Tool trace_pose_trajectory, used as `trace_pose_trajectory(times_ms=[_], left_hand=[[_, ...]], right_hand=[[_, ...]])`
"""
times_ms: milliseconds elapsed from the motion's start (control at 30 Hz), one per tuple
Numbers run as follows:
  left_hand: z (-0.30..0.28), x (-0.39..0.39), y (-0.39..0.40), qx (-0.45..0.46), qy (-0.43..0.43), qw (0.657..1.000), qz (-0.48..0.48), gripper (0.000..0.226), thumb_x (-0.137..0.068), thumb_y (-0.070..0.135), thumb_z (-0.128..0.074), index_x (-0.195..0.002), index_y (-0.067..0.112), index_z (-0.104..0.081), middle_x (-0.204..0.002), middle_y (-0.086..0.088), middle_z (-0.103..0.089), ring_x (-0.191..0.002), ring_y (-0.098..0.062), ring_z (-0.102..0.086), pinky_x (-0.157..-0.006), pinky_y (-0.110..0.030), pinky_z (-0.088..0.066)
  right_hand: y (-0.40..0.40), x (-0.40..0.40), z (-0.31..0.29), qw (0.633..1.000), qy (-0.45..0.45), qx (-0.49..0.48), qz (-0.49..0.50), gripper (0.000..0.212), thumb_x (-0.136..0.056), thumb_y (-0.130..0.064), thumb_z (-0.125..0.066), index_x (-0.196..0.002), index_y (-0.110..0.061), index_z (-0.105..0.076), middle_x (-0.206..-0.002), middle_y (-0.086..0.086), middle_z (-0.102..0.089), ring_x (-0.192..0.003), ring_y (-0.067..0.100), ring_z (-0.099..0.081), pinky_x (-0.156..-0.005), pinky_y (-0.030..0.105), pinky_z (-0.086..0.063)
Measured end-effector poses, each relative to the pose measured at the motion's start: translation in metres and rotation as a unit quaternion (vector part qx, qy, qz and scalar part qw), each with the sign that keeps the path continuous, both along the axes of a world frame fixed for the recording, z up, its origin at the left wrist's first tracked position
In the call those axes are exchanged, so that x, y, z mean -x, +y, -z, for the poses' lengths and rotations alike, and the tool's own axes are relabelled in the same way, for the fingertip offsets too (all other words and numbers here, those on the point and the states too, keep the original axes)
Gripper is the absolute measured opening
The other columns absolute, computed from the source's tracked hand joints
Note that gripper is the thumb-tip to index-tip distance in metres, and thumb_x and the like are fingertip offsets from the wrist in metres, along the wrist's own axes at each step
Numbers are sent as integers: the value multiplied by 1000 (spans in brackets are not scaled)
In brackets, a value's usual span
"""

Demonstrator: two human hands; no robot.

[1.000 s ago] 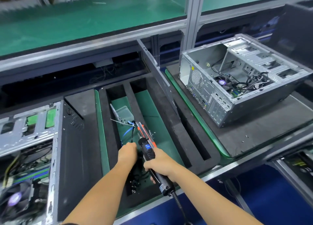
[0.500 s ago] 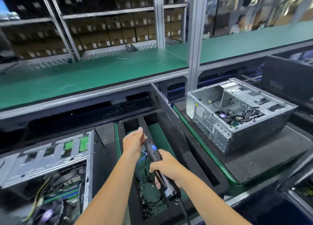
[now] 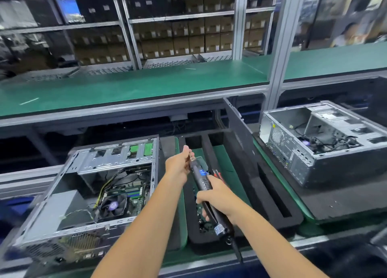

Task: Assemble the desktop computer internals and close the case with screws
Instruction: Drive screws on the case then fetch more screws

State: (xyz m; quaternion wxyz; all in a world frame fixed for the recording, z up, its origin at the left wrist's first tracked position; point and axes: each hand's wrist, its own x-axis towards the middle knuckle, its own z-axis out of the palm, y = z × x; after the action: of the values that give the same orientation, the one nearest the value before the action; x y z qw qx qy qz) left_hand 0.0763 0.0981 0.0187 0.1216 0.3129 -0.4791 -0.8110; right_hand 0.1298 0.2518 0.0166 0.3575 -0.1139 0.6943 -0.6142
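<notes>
While the right hand (image 3: 217, 196) grips the black electric screwdriver (image 3: 202, 179) around its middle, tip raised and pointing away, the left hand (image 3: 178, 164) pinches at the bit end; a screw is probably being seated there, though it is too small to make out. To do this step well, I would keep the tool steady and let the left fingertips align the screw squarely on the bit before letting go, so it does not drop into the tray below. The trigger is best left alone until the tip meets a hole.

Both hands hover above a black foam tray (image 3: 247, 194) with long slots over green matting; its near slot holds small dark loose parts (image 3: 202, 221), likely screws, and an orange-handled tool (image 3: 217, 173) lies just behind the screwdriver.

Left of the tray, the open computer case (image 3: 88, 194) lies on its side with no side panel, showing a fan (image 3: 113, 205), a green motherboard (image 3: 134, 194) and yellow and black cables. Well to the right, a second open case (image 3: 322, 143) sits on a dark mat, holding tangled wires and another fan. A dark panel (image 3: 240, 131) stands tilted between the tray and that case, possibly a side cover.
</notes>
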Motion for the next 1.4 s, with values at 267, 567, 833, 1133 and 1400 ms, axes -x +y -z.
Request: trace_pose_trajectory(times_ms=[267,567,833,1133,1400], left_hand=[[-11,-72,-24,82,-18,994,-73,19,-93,18,-61,-76,11,-65,-58,2,-65,-42,-3,-56,-42,-16,-41],[-21,-130,-79,-5,19,998,-66,22,-93,19,-62,-76,5,-63,-57,-2,-66,-48,-11,-58,-54,-24,-52],[-22,-189,-150,-30,56,996,-67,26,-99,17,-52,-76,4,-56,-56,-2,-58,-47,-12,-53,-52,-24,-47],[-14,-252,-205,133,-16,988,74,30,-101,17,-43,-77,8,-57,-67,-6,-65,-59,-16,-60,-60,-28,-53],[-3,-276,-208,274,-53,951,132,36,-98,18,-43,-74,11,-68,-94,-5,-67,-74,-15,-51,-56,-25,-39]], right_hand=[[-23,-49,3,998,22,-4,-52,41,-73,-7,-64,-110,-17,-49,-75,12,-55,-49,26,-56,-49,34,-49],[-77,-100,-6,996,57,-13,-72,33,-77,-5,-62,-101,-23,-49,-71,11,-56,-45,22,-56,-46,32,-51],[-161,-170,-5,997,60,-15,-44,45,-83,-5,-61,-111,-29,-36,-83,17,-59,-47,21,-58,-45,31,-51],[-213,-236,14,999,38,10,1,40,-78,-2,-63,-108,-26,-49,-74,14,-57,-47,24,-55,-47,33,-50],[-211,-259,20,999,1,32,1,40,-80,-1,-65,-110,-24,-49,-80,14,-57,-50,23,-57,-51,35,-52]])
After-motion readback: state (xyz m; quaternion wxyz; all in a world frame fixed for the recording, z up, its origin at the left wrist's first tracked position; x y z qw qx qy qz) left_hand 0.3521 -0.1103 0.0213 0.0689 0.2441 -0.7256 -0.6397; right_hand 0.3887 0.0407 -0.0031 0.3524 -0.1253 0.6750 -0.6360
